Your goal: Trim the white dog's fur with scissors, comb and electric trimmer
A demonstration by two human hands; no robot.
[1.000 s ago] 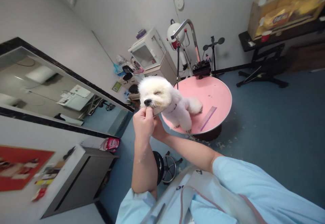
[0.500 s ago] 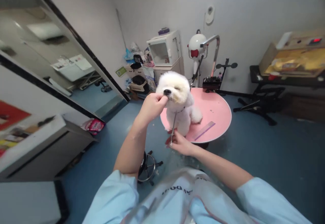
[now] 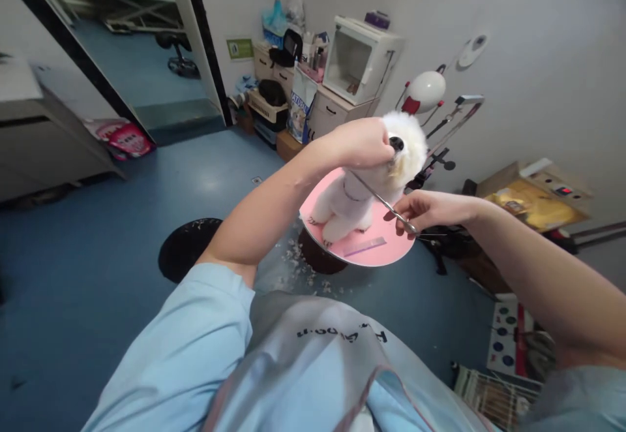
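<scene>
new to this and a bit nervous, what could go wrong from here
A head jerk could bring the white dog against the scissors, held by the right hand with the blades near its chin and neck; the left hand at the muzzle may not stop that.
The front paws are near the rim of the pink table, so a step forward might mean a fall.

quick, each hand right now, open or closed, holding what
Left hand: closed on the white dog, at its muzzle.
Right hand: holding the scissors by the handles.
</scene>
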